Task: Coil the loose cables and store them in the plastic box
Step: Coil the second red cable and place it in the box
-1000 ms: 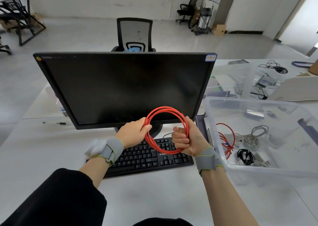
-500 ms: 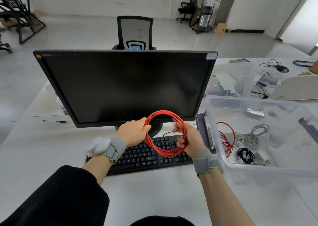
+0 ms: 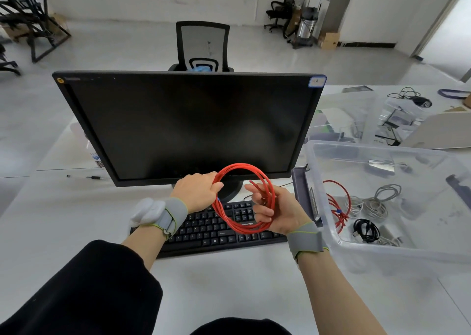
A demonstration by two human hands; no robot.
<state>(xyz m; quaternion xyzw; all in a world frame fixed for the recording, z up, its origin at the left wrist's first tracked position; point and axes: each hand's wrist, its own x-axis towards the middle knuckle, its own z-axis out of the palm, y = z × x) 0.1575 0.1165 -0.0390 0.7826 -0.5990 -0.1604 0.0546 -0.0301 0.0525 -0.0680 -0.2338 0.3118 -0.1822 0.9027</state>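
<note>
Between both hands, the red cable coil [image 3: 243, 199] hangs above the keyboard [image 3: 219, 230]. The left hand [image 3: 197, 192] pinches its upper-left arc. The right hand [image 3: 276, 213] holds the right side, its fingers [image 3: 254, 189] loosely curled through the loops.

Bright, even daylight; wide-angle edge distortion.

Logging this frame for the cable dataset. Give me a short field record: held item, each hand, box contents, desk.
held item: red cable coil, several loops, raised over the keyboard
left hand: grips the coil's left side
right hand: palm up, coil's right side across it, fingers loosely curled round the strands
loose end: short red tip sticks out near the right fingers
plastic box: open, right of the keyboard; holds a red cable, grey cables, black cable
monitor: screen dark
</note>
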